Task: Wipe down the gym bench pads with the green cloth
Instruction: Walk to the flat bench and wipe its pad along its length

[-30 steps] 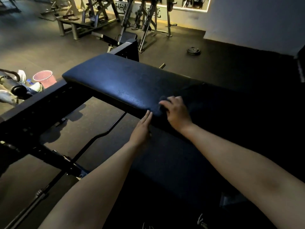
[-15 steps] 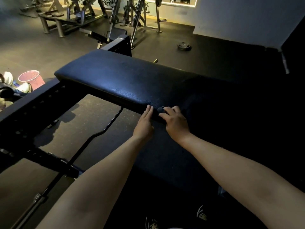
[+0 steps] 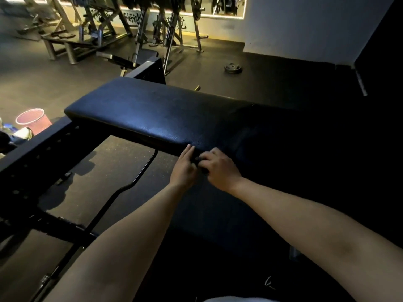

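A long dark padded bench pad (image 3: 152, 112) runs across the middle, lit at its left half and in deep shadow at the right. My right hand (image 3: 220, 168) sits at the pad's near edge with fingers curled on a small dark cloth (image 3: 199, 160), which shows only as a dark lump between the hands. My left hand (image 3: 184, 167) lies right beside it, fingers fairly straight, fingertips on the pad's near edge and touching the cloth.
A black steel frame (image 3: 37, 153) crosses the left side, with a curved bar (image 3: 122, 190) on the floor below. A pink bucket (image 3: 32, 119) stands at far left. Racks and benches (image 3: 91, 35) fill the back; a weight plate (image 3: 233, 68) lies on the floor.
My right hand has slid with the cloth from the pad's top toward the near edge. Both hands have come together there.
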Motion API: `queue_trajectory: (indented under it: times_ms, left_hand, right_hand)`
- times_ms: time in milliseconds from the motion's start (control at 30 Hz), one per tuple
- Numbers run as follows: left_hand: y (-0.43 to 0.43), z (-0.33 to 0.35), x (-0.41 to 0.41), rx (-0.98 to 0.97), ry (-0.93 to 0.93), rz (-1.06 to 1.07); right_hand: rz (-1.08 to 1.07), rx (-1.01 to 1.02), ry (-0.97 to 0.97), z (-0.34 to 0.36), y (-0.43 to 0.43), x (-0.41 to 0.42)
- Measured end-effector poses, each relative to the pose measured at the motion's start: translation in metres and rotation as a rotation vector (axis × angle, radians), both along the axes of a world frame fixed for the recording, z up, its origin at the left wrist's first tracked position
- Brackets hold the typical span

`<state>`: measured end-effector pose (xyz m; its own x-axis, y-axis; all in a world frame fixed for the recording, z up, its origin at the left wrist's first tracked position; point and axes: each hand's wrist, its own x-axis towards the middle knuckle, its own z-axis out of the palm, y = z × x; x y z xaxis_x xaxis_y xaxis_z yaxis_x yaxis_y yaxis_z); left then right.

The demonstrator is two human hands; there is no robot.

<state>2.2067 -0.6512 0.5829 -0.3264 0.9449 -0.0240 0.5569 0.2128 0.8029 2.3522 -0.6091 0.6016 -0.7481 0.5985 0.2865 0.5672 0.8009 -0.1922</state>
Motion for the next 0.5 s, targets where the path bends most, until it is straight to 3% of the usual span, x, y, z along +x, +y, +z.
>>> queue_trajectory:
  times_ms: [100, 300, 367, 500]
  left_hand:
    - [0.005, 0.003, 0.002, 0.01, 0.052, 0.071]
    - [0.022, 0.012, 0.009, -0.066, 0.132, 0.116]
    - [0.03, 0.02, 0.013, -0.116, 0.176, 0.145]
    - [0.054, 0.028, 0.025, -0.088, 0.082, 0.156]
  right_hand:
    - [-0.139, -0.046, 0.174, 0.006, 0.02, -0.003]
    - [0.049, -0.163, -0.073, 0.011, 0.036, -0.002]
    - [0.042, -0.128, -0.025, 0.012, 0.046, 0.0]
    - [-0.114, -0.288, 0.152, 0.01, 0.059, -0.005]
